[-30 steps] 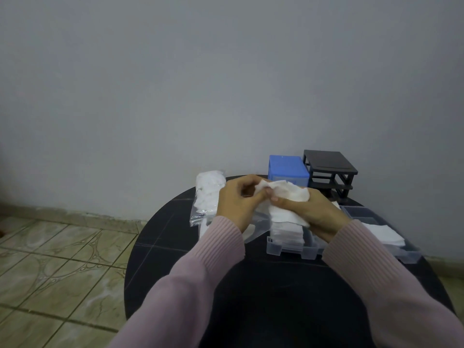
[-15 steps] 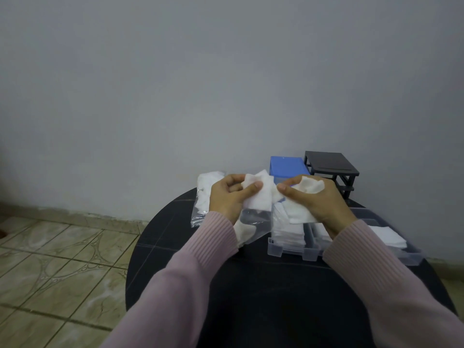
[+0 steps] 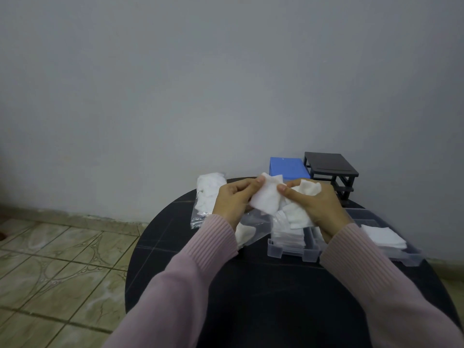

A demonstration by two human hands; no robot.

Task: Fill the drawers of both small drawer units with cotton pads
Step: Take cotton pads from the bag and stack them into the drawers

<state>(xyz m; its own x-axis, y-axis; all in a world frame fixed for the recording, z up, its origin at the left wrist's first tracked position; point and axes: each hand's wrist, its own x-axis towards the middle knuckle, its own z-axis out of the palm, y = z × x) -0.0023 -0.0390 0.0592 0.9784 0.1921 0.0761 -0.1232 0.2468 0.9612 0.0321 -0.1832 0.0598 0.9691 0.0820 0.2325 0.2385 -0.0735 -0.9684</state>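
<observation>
Both hands are raised over the black round table (image 3: 251, 292). My left hand (image 3: 232, 200) pinches a white square cotton pad (image 3: 266, 198) between thumb and fingers. A bunch of white cotton pads (image 3: 300, 209) is gripped in my right hand (image 3: 317, 205), just right of it. Below them a clear plastic drawer (image 3: 288, 252) holds stacked pads, and a second clear drawer (image 3: 401, 254) with pads lies to its right. The blue drawer unit (image 3: 287, 167) and the black drawer unit (image 3: 331, 172) stand at the table's back edge.
A clear plastic bag of cotton pads (image 3: 207, 197) lies at the table's back left, and another flat bag (image 3: 247, 229) sits under my left wrist. A grey wall rises right behind the table. Tiled floor (image 3: 50, 259) lies to the left.
My hands have parted a little. One pad has come off the bunch into my left hand, and both hands have risen slightly above the clear drawer.
</observation>
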